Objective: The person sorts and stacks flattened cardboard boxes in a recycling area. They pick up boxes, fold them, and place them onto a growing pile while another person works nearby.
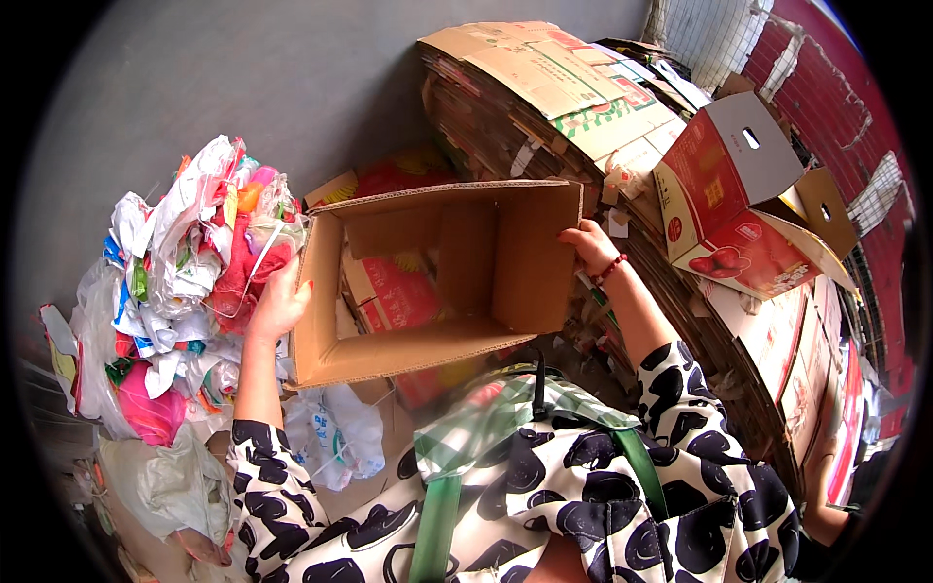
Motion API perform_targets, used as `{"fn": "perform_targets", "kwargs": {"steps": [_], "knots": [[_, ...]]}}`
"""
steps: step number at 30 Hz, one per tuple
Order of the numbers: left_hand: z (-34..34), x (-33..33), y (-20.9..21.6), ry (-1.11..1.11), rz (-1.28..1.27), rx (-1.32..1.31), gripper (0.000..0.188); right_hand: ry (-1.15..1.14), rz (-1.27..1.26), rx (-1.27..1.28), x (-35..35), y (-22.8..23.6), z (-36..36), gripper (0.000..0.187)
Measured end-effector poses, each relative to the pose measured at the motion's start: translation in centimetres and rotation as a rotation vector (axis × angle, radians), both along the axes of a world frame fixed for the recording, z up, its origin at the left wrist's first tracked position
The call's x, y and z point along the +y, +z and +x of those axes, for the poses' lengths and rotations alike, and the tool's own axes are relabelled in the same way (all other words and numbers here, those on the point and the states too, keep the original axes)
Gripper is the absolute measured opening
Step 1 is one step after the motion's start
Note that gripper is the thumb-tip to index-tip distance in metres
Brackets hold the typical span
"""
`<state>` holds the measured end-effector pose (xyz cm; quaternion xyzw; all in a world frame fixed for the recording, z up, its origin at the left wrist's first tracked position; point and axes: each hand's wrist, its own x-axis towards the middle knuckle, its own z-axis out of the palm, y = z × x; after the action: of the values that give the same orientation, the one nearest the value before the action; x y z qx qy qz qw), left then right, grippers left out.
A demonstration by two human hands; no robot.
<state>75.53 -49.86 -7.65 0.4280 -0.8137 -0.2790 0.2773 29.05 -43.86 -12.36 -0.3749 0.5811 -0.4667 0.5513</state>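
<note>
A brown cardboard box (535, 253) is held up in front of me between my two hands, its opening toward me. My left hand (280, 303) grips its left wall, with the thumb at the edge. At the upper right corner my right hand (591, 249), with a dark red bead bracelet at the wrist, has its fingers closed on the rim. Through the box's open bottom shows a flattened red carton (400, 291) lying below. The fingertips behind the box walls are partly hidden.
A heap of plastic bags (185, 282) rises at left against the grey wall (233, 78). Along the right runs a tall stack of flattened cardboard (544, 73), bearing a red-and-white carton (714, 209). Another person's arm (824, 500) shows at lower right. A white bag (335, 432) lies below.
</note>
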Motion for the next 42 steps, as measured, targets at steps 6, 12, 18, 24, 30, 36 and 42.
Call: {"fn": "perform_targets", "kwargs": {"steps": [6, 12, 18, 24, 30, 36, 42], "knots": [[-1.1, -0.8, 0.4, 0.475, -0.651, -0.349, 0.062, 0.076, -0.105, 0.095, 0.3, 5.3, 3.7, 0.027], [-13.1, 6.4, 3.2, -0.326, -0.09, -0.163, 0.094, 0.152, -0.17, 0.292, -4.2, 8.3, 7.9, 0.025], [-20.1, 5.1, -0.3, -0.044, -0.353, -0.549, 0.071, 0.128, 0.055, 0.332, -7.8, 11.6, 8.7, 0.03], [-16.8, 2.6, 1.1, -0.062, -0.374, -0.293, 0.029, 0.182, -0.221, 0.318, -7.8, 9.8, 7.8, 0.063], [-12.2, 0.6, 3.3, -0.151, 0.07, 0.266, 0.019, 0.049, 0.042, 0.197, -0.2, -2.7, -8.0, 0.048], [-10.0, 5.7, 2.9, -0.11, 0.313, 0.43, 0.017, -0.043, 0.224, -0.63, 5.2, -9.3, -2.0, 0.051], [-8.1, 7.8, 1.2, -0.154, 0.324, 0.431, 0.02, -0.177, -0.072, -1.045, 6.0, -10.5, 1.2, 0.047]]}}
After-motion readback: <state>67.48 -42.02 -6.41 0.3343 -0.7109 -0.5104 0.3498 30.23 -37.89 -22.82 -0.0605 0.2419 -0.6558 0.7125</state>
